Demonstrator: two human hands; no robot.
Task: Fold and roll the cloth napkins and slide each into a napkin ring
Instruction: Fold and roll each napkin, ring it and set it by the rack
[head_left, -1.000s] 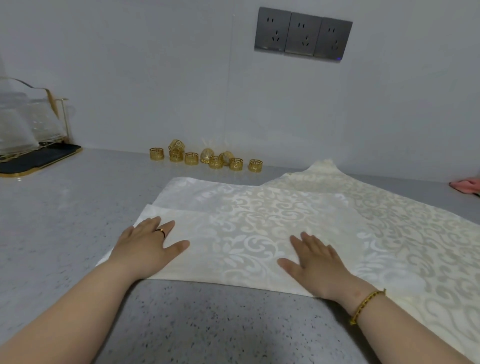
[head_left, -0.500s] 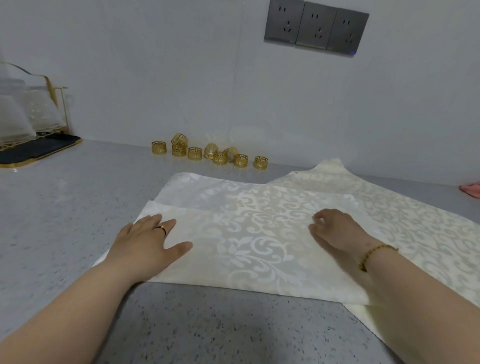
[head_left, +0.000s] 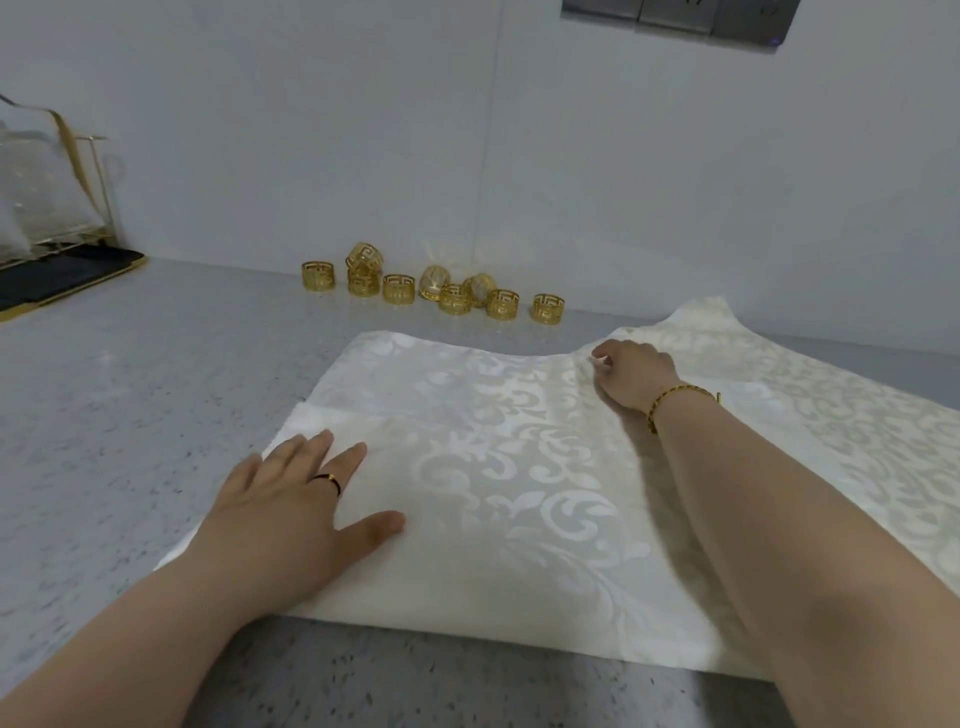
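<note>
The right grip (head_left: 631, 382) has moved from the near edge to the far edge of the napkin (head_left: 493, 467), mid-frame on the worktop (head_left: 130, 415), curling to pinch it, while the left grip (head_left: 291, 499) stays spread flat, so another fold seems next.

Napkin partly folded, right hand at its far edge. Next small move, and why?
Probably draw the far edge toward the near one for another fold: the right hand, fingers curled, seems to pinch the napkin there, the left hand lies flat pinning it, and the napkin rings sit untouched by the wall.
</note>
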